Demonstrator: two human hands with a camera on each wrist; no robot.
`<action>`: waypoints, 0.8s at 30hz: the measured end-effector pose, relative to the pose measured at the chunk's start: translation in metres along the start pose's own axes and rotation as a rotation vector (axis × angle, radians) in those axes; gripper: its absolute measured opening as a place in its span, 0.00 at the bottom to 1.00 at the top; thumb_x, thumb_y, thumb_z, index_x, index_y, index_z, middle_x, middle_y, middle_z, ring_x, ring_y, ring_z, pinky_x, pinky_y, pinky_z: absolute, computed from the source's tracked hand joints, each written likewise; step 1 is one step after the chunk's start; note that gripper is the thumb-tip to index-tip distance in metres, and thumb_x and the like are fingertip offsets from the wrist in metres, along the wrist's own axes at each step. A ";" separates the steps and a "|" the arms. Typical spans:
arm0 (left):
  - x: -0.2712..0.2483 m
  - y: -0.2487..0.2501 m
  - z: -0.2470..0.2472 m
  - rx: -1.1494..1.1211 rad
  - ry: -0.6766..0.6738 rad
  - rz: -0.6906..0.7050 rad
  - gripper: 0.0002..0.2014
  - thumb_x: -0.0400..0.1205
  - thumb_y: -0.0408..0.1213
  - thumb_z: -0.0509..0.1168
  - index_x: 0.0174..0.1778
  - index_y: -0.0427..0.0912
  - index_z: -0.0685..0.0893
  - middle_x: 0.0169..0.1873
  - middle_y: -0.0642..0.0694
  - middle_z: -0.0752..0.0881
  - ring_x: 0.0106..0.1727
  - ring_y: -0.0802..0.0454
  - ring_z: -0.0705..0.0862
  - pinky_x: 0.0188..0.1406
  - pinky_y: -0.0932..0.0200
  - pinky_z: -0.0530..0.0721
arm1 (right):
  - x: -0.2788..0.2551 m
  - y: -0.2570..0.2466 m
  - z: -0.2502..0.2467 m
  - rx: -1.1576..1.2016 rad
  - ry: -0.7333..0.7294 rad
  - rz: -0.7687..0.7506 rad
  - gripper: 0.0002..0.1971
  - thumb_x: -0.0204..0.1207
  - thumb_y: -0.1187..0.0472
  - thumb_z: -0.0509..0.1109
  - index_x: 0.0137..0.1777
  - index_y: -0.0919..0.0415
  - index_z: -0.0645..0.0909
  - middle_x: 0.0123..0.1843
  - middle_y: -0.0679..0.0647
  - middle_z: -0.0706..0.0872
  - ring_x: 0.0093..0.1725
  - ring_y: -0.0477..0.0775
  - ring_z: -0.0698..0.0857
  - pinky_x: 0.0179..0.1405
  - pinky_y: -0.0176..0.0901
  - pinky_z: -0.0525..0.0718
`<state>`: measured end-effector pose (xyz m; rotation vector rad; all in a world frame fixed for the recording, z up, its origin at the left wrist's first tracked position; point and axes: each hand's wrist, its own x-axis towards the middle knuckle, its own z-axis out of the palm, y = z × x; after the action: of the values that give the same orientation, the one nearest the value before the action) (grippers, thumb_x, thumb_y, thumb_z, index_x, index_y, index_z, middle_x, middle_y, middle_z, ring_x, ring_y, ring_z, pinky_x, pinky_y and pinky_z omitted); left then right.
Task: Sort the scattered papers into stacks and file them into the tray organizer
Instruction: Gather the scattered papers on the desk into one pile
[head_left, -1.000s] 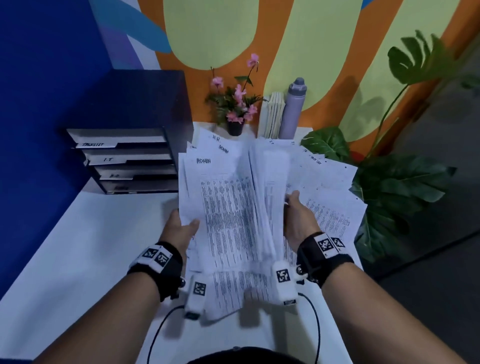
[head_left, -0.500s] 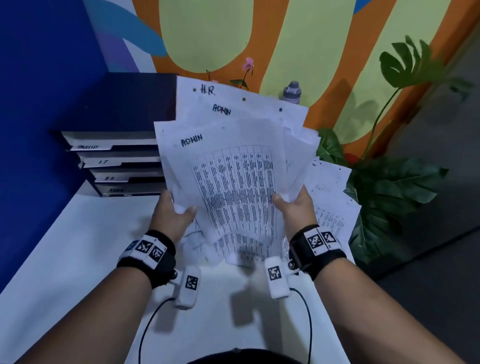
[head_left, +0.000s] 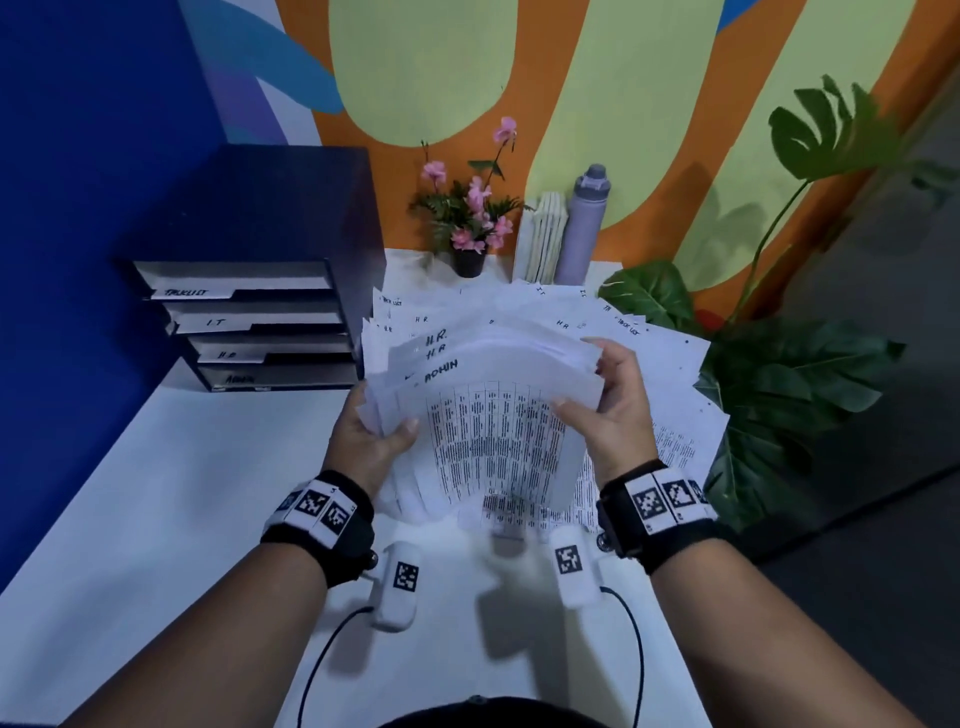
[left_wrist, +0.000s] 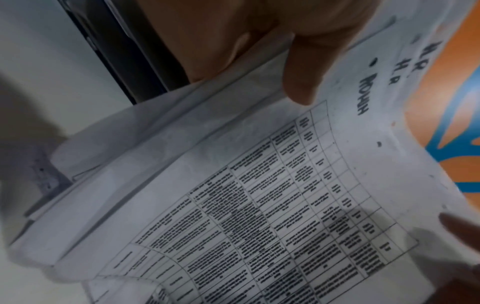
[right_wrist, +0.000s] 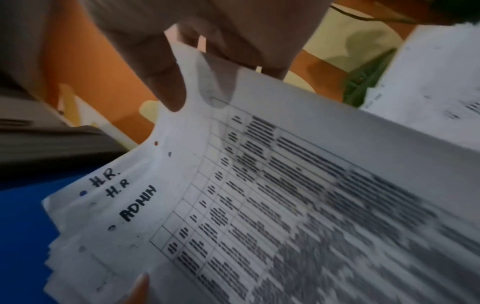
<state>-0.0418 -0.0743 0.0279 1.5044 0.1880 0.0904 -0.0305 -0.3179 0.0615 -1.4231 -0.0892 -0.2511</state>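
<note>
I hold a thick bundle of printed sheets above the white table. The top sheet reads ADMIN, with two HR sheets peeking out behind it. My left hand grips the bundle's left edge, thumb on top. My right hand pinches the right edge near the top corner. More loose papers marked HR, IT and TASK LIST lie fanned on the table behind and to the right. The dark tray organizer stands at the left with labelled shelves.
A small pot of pink flowers, a row of white books and a grey bottle stand at the table's back edge. A large leafy plant crowds the right side. A blue wall runs along the left.
The bundle, raised high and upright half a second ago, has come down and tilted flatter. My right hand has slid up to the sheets' upper right edge.
</note>
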 end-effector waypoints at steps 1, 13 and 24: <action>-0.001 0.001 0.001 0.001 -0.007 -0.001 0.24 0.76 0.22 0.70 0.67 0.44 0.78 0.59 0.45 0.88 0.62 0.46 0.85 0.67 0.40 0.79 | 0.003 -0.006 0.000 -0.067 -0.024 -0.056 0.34 0.66 0.80 0.72 0.65 0.46 0.75 0.58 0.49 0.81 0.55 0.48 0.80 0.55 0.52 0.80; 0.001 -0.003 0.007 -0.014 0.143 -0.123 0.20 0.73 0.24 0.73 0.60 0.42 0.83 0.52 0.45 0.89 0.54 0.47 0.87 0.63 0.44 0.82 | 0.002 -0.003 0.003 -0.173 -0.035 -0.102 0.38 0.57 0.77 0.65 0.62 0.39 0.73 0.58 0.50 0.81 0.55 0.45 0.82 0.54 0.43 0.82; 0.010 0.009 0.019 -0.138 0.213 -0.129 0.34 0.65 0.09 0.54 0.62 0.45 0.78 0.51 0.42 0.87 0.54 0.42 0.86 0.51 0.48 0.86 | -0.003 0.021 0.018 0.062 0.104 0.307 0.27 0.44 0.75 0.64 0.43 0.52 0.83 0.42 0.51 0.84 0.43 0.53 0.81 0.35 0.41 0.78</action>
<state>-0.0283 -0.0901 0.0374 1.3401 0.4410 0.1569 -0.0272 -0.2967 0.0433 -1.3385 0.2043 -0.0681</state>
